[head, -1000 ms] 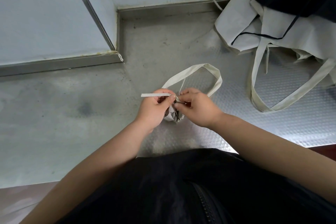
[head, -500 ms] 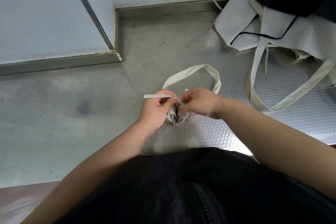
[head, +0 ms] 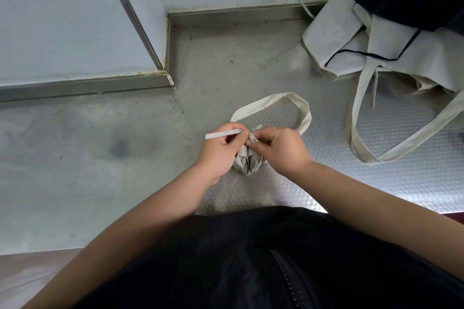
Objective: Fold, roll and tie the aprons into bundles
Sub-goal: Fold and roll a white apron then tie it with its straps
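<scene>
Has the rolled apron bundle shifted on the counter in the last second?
No. The rolled apron bundle sits at the same spot, right of and below the metal trim corner.

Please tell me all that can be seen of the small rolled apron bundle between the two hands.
The rolled apron bundle is small, off-white, of thin creased cloth, and sits on the embossed steel counter. The left hand pinches a flat strap end that sticks out leftward; the right hand pinches cloth at its top. A wide strap loop lies behind it. The knot is hidden.

No legible txt, labels or nos. anywhere.
</scene>
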Demonstrator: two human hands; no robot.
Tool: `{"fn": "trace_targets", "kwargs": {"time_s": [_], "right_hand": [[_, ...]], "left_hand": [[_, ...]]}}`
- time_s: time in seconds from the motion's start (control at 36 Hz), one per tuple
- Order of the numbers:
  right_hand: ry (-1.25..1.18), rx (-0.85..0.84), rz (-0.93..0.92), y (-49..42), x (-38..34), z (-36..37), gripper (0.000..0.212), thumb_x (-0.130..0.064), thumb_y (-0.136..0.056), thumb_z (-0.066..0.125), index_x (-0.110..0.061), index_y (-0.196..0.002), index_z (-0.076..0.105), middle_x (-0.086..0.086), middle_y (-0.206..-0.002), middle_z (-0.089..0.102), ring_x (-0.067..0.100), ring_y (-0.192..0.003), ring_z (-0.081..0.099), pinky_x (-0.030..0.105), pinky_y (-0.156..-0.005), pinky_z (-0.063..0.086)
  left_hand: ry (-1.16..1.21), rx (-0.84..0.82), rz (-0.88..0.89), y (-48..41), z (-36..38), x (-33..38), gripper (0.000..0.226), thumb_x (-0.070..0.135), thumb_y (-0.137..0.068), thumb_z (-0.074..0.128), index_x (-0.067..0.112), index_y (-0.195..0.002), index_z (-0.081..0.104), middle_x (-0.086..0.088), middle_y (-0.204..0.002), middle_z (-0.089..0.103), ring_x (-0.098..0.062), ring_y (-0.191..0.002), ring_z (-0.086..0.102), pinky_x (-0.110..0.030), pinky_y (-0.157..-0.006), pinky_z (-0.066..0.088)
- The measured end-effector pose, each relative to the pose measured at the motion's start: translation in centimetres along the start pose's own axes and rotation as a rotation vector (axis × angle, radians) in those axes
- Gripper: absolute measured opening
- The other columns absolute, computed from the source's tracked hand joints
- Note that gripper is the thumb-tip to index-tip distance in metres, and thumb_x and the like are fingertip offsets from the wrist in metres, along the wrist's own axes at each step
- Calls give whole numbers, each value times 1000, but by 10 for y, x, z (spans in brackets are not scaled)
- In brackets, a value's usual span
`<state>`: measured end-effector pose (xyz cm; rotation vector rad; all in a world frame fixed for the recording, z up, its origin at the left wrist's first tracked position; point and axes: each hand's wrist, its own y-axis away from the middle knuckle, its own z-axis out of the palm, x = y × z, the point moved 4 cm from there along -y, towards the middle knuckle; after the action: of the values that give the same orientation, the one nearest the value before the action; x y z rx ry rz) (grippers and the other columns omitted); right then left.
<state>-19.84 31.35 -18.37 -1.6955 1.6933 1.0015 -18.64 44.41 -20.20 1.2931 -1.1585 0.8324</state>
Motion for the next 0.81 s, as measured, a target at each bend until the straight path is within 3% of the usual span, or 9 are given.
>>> {"fn": "trace_targets", "kwargs": {"time_s": [0.11,0.22,0.31,0.39,0.47,0.56,0.64,0.69,0.81], "right_hand": [[3,-42,-6,0,-2,0,25,-29,-89,63,-8,-79,71,7,-69,67,18,-66,60,30,-65,48],[-53,-106,115,-3,0,-7,48,-33,-95,52,-2,-59,52,6,-56,48,13,-55,44,28,-58,40],[-97,-149,163,-3,0,-9,44,-27,-95,54,-14,-53,50,-2,-50,47,4,-46,42,18,-52,36],[-186,-180,187,-1,1,-9,23,-19,-92,60,-7,-77,71,13,-73,68,9,-64,59,25,-66,50],[-174,-230,172,0,-1,-13,12,-14,-90,61,-13,-94,73,6,-92,73,15,-86,69,28,-84,54],[-154,-262,177,1,-5,-13,23,-9,-88,58,-28,-81,67,1,-86,73,18,-86,69,33,-82,56],[-122,-169,205,0,0,-12,19,-10,-89,53,-23,-81,64,1,-78,67,20,-77,65,39,-79,56],[-110,-98,220,0,4,-10,17,-11,-91,49,-21,-88,62,-3,-79,63,17,-78,61,33,-77,53],[-55,-39,213,4,6,-8,24,-11,-96,44,-12,-114,60,-2,-103,60,15,-97,57,21,-81,41]], "left_hand": [[-5,14,-25,0,0,-2,22,7,-93,54,22,-79,60,4,-75,60,-9,-73,53,-24,-70,43],[-32,27,-31,0,2,-4,20,11,-93,56,26,-80,61,3,-75,60,-14,-76,54,-32,-75,45],[-50,40,-14,0,3,-2,23,9,-92,57,26,-78,60,6,-72,59,-10,-73,52,-29,-73,43],[-69,70,2,0,2,-1,26,7,-91,57,27,-75,59,8,-74,60,-9,-74,53,-28,-74,43],[-74,95,6,1,3,0,26,6,-91,57,26,-74,60,7,-73,61,-9,-74,55,-28,-75,45],[-63,109,4,1,4,-1,26,6,-92,56,26,-74,60,7,-72,61,-10,-74,56,-31,-76,46],[-85,117,18,0,6,-2,26,10,-92,57,29,-74,59,8,-71,59,-10,-71,53,-29,-72,44],[-96,110,38,1,6,-2,26,10,-92,58,30,-74,59,8,-70,57,-10,-69,49,-26,-68,41],[-116,116,84,7,6,-2,24,9,-92,56,27,-76,58,10,-68,54,-1,-63,47,-17,-62,39]]}}
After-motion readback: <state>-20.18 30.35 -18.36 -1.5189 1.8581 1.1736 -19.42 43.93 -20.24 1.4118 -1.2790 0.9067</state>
